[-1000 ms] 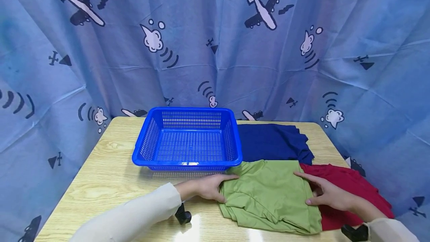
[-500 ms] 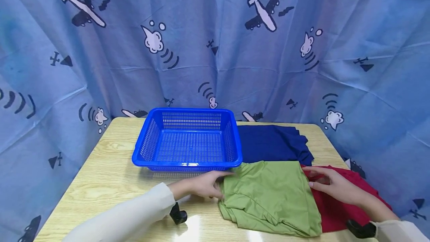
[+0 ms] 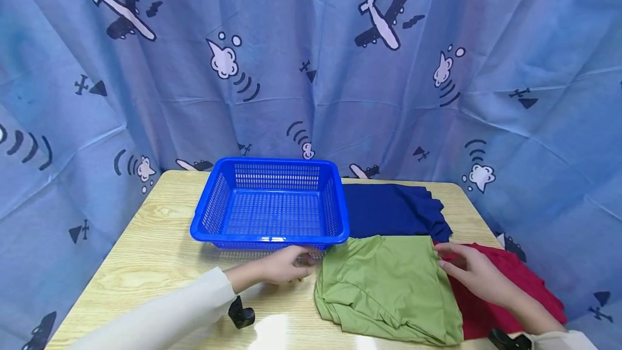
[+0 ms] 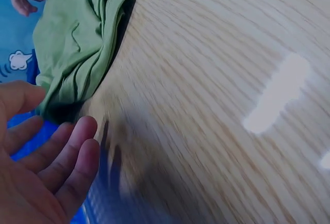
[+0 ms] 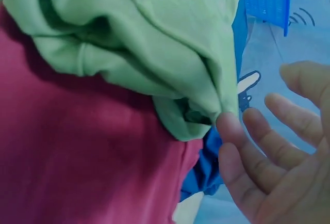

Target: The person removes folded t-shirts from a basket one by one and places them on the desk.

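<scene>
A folded green cloth garment [image 3: 384,285] lies toward the table's front right, overlapping a red garment [image 3: 510,269]. To its left, my left hand [image 3: 286,264] is held apart from the cloth, just in front of the basket, fingers loosely bent with nothing in them. The left wrist view shows the same fingers [image 4: 77,157] above bare wood. My right hand [image 3: 473,271] hovers over the red garment. Its fingertips [image 5: 232,126] are right at the green garment's far right corner, relaxed and pinching nothing. Loose folds show along the green garment's side in the right wrist view.
A blue perforated plastic basket [image 3: 272,239] stands at the back centre of the wooden table [image 3: 155,253]. Beside it lies a folded navy garment [image 3: 391,209], partly behind the green one. A blue curtain [image 3: 272,69] with airplane prints hangs behind the table.
My left hand has drawn back leftward from the green garment's left edge. My right hand has come off its right edge and shifted slightly up. The garments stay in place.
</scene>
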Tool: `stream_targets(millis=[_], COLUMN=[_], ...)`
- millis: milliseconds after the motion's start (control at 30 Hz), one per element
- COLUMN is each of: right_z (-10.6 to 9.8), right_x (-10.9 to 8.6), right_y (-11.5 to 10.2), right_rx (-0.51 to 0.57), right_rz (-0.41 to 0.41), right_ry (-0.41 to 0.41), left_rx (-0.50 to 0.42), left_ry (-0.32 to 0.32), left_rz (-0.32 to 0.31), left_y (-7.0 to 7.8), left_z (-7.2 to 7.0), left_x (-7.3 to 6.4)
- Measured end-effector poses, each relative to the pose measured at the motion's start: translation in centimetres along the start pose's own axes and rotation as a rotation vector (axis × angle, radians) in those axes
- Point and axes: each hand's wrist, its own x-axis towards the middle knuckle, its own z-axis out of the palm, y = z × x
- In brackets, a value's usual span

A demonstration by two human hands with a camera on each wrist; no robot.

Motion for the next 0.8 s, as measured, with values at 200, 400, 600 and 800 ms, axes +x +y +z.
stream_targets(millis=[200, 400, 600, 800], right_z=[-0.2, -0.4, -0.2, -0.3], right_x=[0.3, 0.6, 1.0, 1.1], right_y=[-1.5, -2.9, -3.9, -4.5], right_rx=[-0.079, -0.119, -0.13, -0.12], right_rz=[-0.01, -0.017, -0.058, -0.091], right_ry=[0.031, 0.031, 0.002, -0.013], left_rx=[0.027, 0.023, 0.023, 0.052], left_ry=[-0.023, -0.01, -0.017, -0.005], left_rz=[-0.018, -0.024, -0.01, 0.029], left_y=[-0.1, 0.4, 1.1, 1.5], left_z=[-1.3, -2.0, -2.6, -3.3], left_x=[-1.5, -2.6, -3.8, -4.8])
